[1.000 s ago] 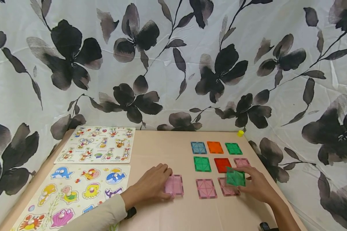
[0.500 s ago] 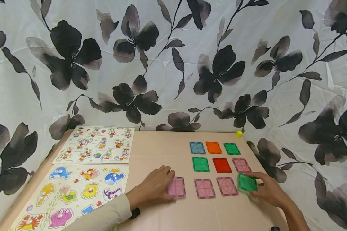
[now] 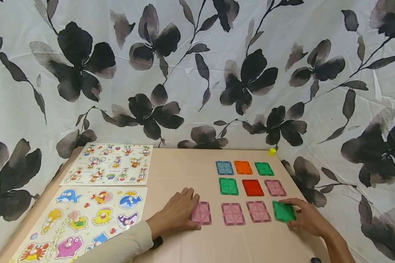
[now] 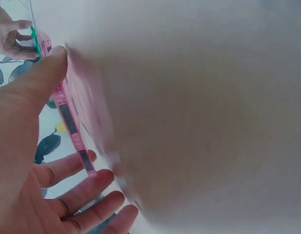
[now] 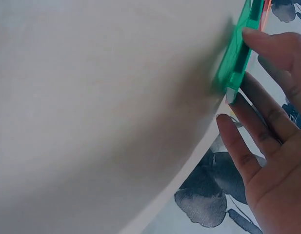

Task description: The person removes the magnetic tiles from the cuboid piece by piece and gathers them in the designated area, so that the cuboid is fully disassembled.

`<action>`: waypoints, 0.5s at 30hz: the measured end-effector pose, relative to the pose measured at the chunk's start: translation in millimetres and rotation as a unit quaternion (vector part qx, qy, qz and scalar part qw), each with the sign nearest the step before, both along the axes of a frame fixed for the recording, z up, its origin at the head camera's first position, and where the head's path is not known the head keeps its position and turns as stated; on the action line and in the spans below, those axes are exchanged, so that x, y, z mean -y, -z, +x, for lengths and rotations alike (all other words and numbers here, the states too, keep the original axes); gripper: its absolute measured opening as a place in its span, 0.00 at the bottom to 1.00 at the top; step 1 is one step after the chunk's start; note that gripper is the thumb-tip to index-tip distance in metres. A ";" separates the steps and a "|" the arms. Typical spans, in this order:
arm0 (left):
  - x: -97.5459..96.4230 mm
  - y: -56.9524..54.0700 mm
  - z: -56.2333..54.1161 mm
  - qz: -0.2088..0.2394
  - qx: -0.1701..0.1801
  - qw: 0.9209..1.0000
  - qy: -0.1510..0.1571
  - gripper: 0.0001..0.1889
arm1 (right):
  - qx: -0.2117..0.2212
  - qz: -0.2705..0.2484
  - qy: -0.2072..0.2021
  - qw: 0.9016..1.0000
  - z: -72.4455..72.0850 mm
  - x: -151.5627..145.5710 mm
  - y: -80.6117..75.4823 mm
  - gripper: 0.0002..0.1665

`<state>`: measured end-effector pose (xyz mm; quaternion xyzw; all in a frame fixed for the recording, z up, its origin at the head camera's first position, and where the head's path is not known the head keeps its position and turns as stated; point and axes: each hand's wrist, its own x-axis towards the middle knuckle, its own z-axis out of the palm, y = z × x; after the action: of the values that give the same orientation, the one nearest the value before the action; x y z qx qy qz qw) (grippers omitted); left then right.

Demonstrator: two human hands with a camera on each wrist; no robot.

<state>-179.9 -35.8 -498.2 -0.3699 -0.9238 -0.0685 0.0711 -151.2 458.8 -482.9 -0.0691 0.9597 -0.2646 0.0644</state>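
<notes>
My left hand [image 3: 177, 212] holds a see-through pink square tile [image 3: 201, 213] by its left side, thumb at the near corner and fingers at the far one. In the left wrist view, dark strips show inside that tile's edge [image 4: 68, 116]. My right hand [image 3: 308, 217] grips a green square tile [image 3: 283, 211] between thumb and fingers, at the right end of the nearest row. Beside it lie a pink tile [image 3: 258, 212] and another pink tile [image 3: 233, 214]. The right wrist view has the thumb on the green tile's edge [image 5: 242, 53].
Behind lie a green [image 3: 228, 186], a red [image 3: 252, 188] and a pink tile [image 3: 275, 188], then a blue [image 3: 224, 168], an orange [image 3: 243, 167] and a green one [image 3: 264, 169]. Two picture puzzle boards [image 3: 108, 164] cover the table's left. A yellow piece [image 3: 272, 151] sits at the back edge.
My right hand has carried the green tile right from above the pink tile and lowered it beside that tile. The left hand keeps its hold on the pink tile, barely moving.
</notes>
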 end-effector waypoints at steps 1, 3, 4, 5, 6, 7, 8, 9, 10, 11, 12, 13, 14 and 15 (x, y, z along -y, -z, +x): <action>-0.3 -0.3 0.5 -0.003 -0.002 1.000 -0.002 0.42 | 0.006 0.001 -0.003 1.000 -0.9 0.0 0.4 0.45; -1.3 -1.0 1.8 -0.010 -0.007 1.000 -0.006 0.44 | 0.009 0.003 -0.005 1.000 -2.8 0.0 2.2 0.46; -1.8 -1.7 2.7 -0.015 -0.010 1.000 -0.008 0.44 | 0.010 0.003 -0.002 1.000 -3.7 0.1 3.3 0.46; -2.4 -2.5 3.6 -0.019 -0.011 1.000 -0.009 0.45 | 0.010 0.005 -0.003 1.000 -4.2 0.1 3.9 0.47; -2.9 -3.0 4.5 -0.024 -0.012 1.000 -0.011 0.46 | 0.009 0.006 -0.001 1.000 -4.5 0.2 5.1 0.47; -3.4 -3.5 5.3 -0.027 -0.013 0.999 -0.012 0.46 | 0.008 0.008 -0.004 1.000 -4.6 0.1 5.7 0.48; -4.0 -3.8 5.9 -0.031 -0.014 0.999 -0.013 0.46 | 0.008 0.009 -0.001 1.000 -4.6 0.4 6.4 0.48; -4.5 -4.0 6.4 -0.033 -0.015 0.999 -0.014 0.46 | 0.007 0.010 -0.002 1.000 -4.2 0.6 6.5 0.49; -4.9 -4.3 6.9 -0.035 -0.015 0.999 -0.015 0.46 | 0.008 0.012 0.002 1.000 -3.7 1.2 6.3 0.49; -5.3 -4.2 7.2 -0.036 -0.015 0.999 -0.014 0.46 | 0.006 0.015 0.001 1.000 -3.0 1.7 5.4 0.49; -5.6 -3.9 7.3 -0.035 -0.014 0.999 -0.014 0.46 | 0.003 0.016 0.002 1.000 -2.5 2.3 4.1 0.49; -5.7 -3.7 7.6 -0.034 -0.011 0.999 -0.014 0.46 | -0.002 0.019 0.000 1.000 -1.8 3.1 2.2 0.48; -5.7 -3.2 7.8 -0.034 -0.009 0.999 -0.014 0.46 | -0.007 0.019 0.003 1.000 -0.9 4.3 0.5 0.48; -5.3 -2.7 7.9 -0.034 -0.007 0.999 -0.015 0.47 | -0.014 0.022 0.003 1.000 -0.1 5.6 -1.7 0.47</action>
<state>-172.0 -30.5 -495.5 -0.3591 -0.9304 -0.0335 0.0655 -151.3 453.2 -481.1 -0.0688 0.9662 -0.2430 0.0513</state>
